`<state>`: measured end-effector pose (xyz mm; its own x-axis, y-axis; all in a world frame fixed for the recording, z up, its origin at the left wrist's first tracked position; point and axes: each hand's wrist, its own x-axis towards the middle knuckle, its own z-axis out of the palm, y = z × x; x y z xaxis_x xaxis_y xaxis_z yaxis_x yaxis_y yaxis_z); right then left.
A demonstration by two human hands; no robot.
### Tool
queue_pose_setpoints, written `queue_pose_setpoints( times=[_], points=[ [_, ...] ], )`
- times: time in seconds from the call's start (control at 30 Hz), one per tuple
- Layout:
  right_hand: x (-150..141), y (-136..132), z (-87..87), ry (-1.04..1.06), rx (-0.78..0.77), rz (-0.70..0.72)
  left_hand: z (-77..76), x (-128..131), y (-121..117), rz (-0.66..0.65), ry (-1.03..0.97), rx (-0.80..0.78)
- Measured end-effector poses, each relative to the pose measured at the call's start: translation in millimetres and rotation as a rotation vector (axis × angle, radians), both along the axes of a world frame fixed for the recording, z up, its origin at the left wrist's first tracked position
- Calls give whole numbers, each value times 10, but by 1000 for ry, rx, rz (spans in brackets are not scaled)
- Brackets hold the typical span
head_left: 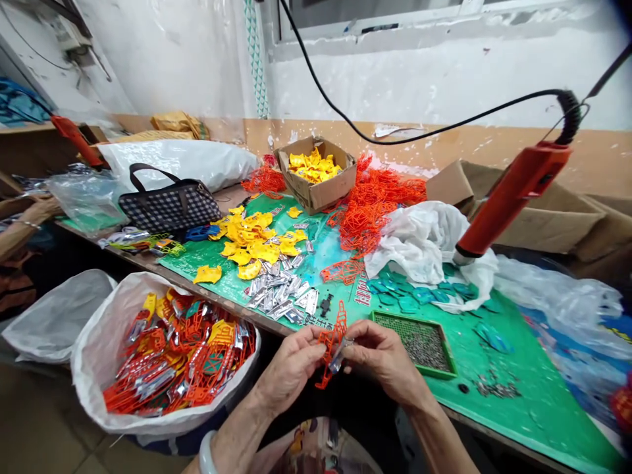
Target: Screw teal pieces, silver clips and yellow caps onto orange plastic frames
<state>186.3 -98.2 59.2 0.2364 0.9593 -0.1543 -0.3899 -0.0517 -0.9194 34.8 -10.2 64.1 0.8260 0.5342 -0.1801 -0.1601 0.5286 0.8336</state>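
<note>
My left hand (295, 365) pinches an orange plastic lattice frame (340, 322), held upright just off the table's front edge. In my right hand (380, 359) is a small silver plastic part (338, 359), pressed against the side of the orange frame. Fingers of both hands are closed. Just beyond them lie a pile of silver parts (281, 293), a small black piece (326, 305) and another orange frame (340, 271). Close to my right hand sits a green tray (449, 355) of small screws (424, 345).
A red electric screwdriver (513, 197) hangs at the right. Yellow parts (254, 237), a cardboard box (320, 194), tangled orange frames (365, 204) and teal pieces (419, 296) cover the table. A white-lined bin (89, 368) of assembled pieces stands lower left. A co-worker's arm (24, 227) shows far left.
</note>
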Motion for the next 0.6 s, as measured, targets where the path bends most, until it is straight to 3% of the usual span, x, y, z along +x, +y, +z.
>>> queue_pose_setpoints(
  times=[0.27, 0.47, 0.6],
  points=[
    [-35, -89, 14, -275, 134, -95, 81, 5, -17, -14, 248, 592],
    [-26, -213, -35, -347, 235, -197, 110, -1, -122, 20, 158, 809],
    [-30, -343, -98, -492, 340, -257, 108, -28, -204, -9, 80, 860]
  ],
)
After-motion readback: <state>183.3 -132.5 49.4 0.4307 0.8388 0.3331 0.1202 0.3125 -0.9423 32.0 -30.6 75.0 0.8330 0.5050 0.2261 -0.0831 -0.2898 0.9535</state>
